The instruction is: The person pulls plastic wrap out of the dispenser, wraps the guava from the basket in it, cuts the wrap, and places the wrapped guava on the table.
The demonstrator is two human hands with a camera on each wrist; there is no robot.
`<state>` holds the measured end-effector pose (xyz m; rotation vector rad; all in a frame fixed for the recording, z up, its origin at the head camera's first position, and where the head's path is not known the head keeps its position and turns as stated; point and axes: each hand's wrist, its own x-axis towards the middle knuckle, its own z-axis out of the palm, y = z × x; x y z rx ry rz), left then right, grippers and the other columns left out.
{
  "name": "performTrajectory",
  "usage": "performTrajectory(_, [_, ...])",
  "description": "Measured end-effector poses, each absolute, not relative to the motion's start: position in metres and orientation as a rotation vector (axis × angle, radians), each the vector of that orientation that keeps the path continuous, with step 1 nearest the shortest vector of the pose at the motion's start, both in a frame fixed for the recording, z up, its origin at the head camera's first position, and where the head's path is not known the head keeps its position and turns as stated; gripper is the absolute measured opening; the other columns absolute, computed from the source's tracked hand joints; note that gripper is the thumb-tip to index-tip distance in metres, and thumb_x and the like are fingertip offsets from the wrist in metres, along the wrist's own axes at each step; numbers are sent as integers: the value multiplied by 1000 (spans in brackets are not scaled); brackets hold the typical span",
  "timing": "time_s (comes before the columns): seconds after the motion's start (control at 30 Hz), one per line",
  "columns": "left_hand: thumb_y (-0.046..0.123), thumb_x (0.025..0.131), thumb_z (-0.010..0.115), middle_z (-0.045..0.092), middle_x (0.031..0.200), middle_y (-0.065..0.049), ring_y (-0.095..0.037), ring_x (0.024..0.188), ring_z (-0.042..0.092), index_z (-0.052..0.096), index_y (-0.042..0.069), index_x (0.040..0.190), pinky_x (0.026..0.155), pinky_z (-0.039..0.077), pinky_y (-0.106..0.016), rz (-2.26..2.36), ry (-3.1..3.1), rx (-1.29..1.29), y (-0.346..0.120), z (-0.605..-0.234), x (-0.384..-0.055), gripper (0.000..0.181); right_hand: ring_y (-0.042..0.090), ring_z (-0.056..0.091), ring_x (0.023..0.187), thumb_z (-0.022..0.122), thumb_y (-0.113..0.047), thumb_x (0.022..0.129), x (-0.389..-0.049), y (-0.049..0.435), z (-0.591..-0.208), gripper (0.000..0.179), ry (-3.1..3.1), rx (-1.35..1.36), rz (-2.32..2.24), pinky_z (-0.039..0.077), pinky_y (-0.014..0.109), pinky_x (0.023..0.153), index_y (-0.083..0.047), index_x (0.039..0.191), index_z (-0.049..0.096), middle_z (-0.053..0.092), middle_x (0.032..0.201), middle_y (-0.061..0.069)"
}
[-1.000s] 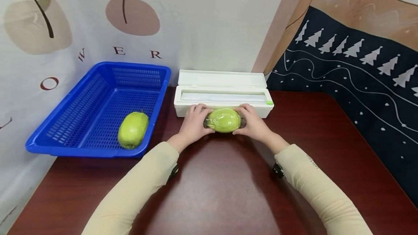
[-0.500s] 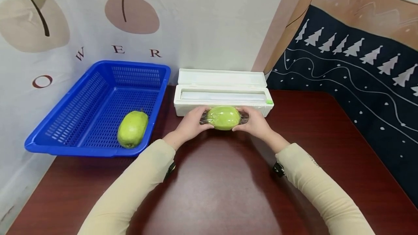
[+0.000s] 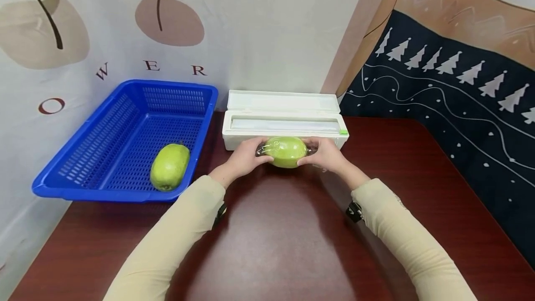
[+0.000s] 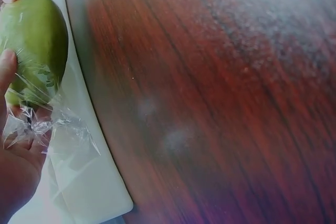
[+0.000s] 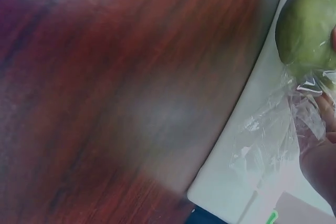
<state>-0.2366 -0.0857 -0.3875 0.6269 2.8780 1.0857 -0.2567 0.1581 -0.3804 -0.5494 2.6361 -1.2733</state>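
In the head view a green pear [image 3: 286,151] wrapped in clear cling film is held up between both hands, in front of a white box. My left hand [image 3: 244,158] grips its left end, thumb in front and fingers behind. The right hand [image 3: 328,156] holds the opposite end the same way. Loose film [image 4: 71,127] is bunched at the pear's end in the left wrist view. More crumpled film [image 5: 268,135] spreads beside the right hand in the right wrist view. The fingers behind the fruit are mostly hidden.
Behind the hands stands the white cling film dispenser [image 3: 251,140], its lid raised and a film roll inside. To the left, a blue plastic basket [image 3: 113,194] contains another green pear [image 3: 170,167]. All rest on a dark red wooden table [image 3: 276,245] against a printed cloth backdrop.
The fingers, earlier visible over the pear's top edge, have slipped behind it, while the thumbs stay in front. The pear has turned slightly between the hands and remains in nearly the same place.
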Motion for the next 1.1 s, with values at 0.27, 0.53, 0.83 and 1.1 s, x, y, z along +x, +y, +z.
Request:
performTrajectory(0.27, [27,85,68,58,127,-17,-29,120,54,52,-1,129,102,41,-40,1055,2852,586,-85,-387,-237,55,27,63,106,83,-13,67,-259,158,-380,60,2618,-508,-1244,53,24,77,4,119,60,66,112,20])
performTrajectory(0.53, [27,84,69,58,127,-18,-30,121,53,53,-3,127,103,41,-39,1033,2849,557,-84,-385,-237,55,27,65,102,83,-13,67,-262,159,-383,58,2610,-506,-1221,53,28,78,4,118,61,68,107,19])
performTrajectory(0.83, [29,82,71,61,124,-16,-28,118,55,55,-1,125,101,42,-39,1015,2837,551,-84,-385,-238,55,28,63,107,82,-11,68,-264,160,-387,59,2590,-532,-1227,53,36,86,4,120,59,66,113,20])
performTrajectory(1.1, [39,76,75,55,127,-12,-28,122,48,53,7,127,104,39,-42,788,2949,568,-83,-384,-233,64,31,52,113,80,-36,71,-252,166,-369,73,2866,-749,-727,46,43,92,-1,130,54,54,124,17])
